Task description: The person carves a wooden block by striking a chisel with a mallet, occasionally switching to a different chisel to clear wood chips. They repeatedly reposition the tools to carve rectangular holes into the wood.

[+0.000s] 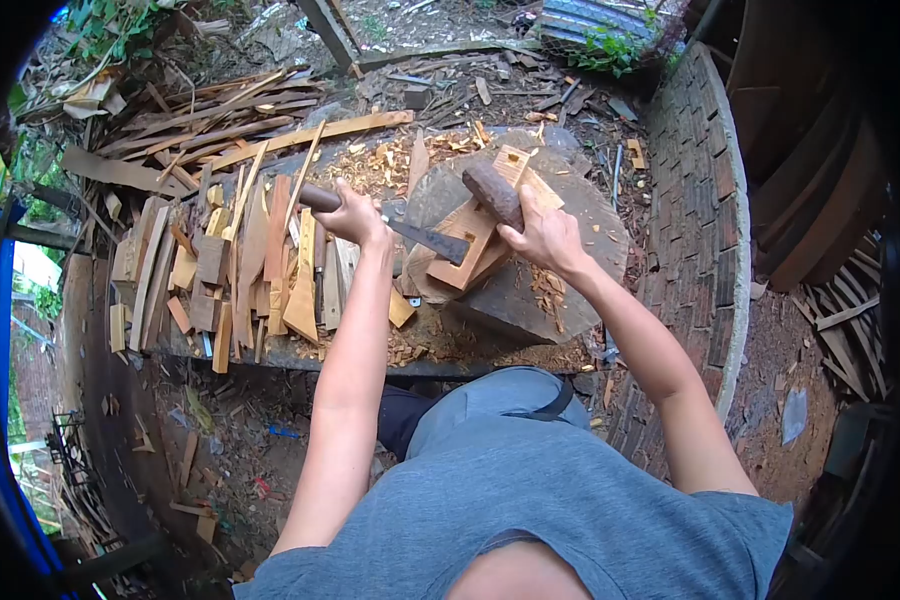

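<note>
My left hand is closed around a chisel, whose round brown handle sticks out to the left. The long dark chisel blade points right, its tip at a slot cut in a light brown wood block. My right hand grips a dark brown, rounded club-like piece between thumb and fingers, above the block; its material is hard to tell. Another slot shows at the block's far end. The block lies slanted on a wide tree stump; its middle is hidden by the dark piece.
Several cut wood pieces stand and lean in a row at left on a low bench. Wood shavings cover the bench behind. Long slats are piled at far left. A brick wall borders the right side.
</note>
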`<act>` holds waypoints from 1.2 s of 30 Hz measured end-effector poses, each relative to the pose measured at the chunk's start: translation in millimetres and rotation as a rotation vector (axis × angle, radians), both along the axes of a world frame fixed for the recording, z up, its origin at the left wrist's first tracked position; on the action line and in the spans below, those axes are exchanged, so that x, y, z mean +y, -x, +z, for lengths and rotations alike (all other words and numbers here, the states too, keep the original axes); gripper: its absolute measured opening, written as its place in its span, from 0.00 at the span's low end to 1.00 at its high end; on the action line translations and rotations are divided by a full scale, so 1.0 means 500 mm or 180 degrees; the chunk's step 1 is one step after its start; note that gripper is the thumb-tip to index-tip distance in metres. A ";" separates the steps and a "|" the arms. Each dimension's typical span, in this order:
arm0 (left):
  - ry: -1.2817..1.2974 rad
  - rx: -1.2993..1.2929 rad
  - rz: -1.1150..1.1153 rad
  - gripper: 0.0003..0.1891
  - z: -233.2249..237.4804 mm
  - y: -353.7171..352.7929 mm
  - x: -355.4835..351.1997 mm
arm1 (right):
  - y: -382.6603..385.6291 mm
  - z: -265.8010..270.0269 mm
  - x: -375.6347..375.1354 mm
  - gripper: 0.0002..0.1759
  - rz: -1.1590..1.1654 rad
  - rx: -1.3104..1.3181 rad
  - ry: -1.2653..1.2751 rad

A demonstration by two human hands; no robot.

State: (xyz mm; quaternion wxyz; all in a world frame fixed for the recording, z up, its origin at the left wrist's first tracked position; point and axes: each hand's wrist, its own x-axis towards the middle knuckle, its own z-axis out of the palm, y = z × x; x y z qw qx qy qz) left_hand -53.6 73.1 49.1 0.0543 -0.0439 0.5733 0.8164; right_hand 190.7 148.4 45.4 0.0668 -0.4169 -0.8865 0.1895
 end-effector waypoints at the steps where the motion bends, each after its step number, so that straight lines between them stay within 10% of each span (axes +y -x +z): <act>1: 0.0001 0.0004 -0.0023 0.27 -0.004 0.000 0.004 | 0.002 -0.003 0.001 0.41 -0.0031 0.0039 0.0014; 9: -0.1055 0.0730 -0.0948 0.14 0.133 -0.077 -0.019 | -0.001 -0.009 -0.006 0.44 -0.0099 0.0001 0.0212; 25: 0.0467 0.2581 -0.0537 0.12 0.114 -0.201 0.000 | 0.002 0.007 0.013 0.43 -0.0099 0.0254 -0.0126; 27: 0.0452 0.2725 -0.0638 0.12 0.119 -0.215 0.004 | 0.004 0.082 0.057 0.46 -0.0101 0.0742 0.2039; 32: 0.0646 0.2757 -0.0643 0.13 0.116 -0.229 0.002 | 0.023 0.324 0.015 0.34 0.0783 0.3066 0.0389; 36: 0.0640 0.3154 -0.0472 0.16 0.099 -0.212 -0.002 | 0.013 0.401 -0.036 0.24 0.1346 0.2210 -0.0760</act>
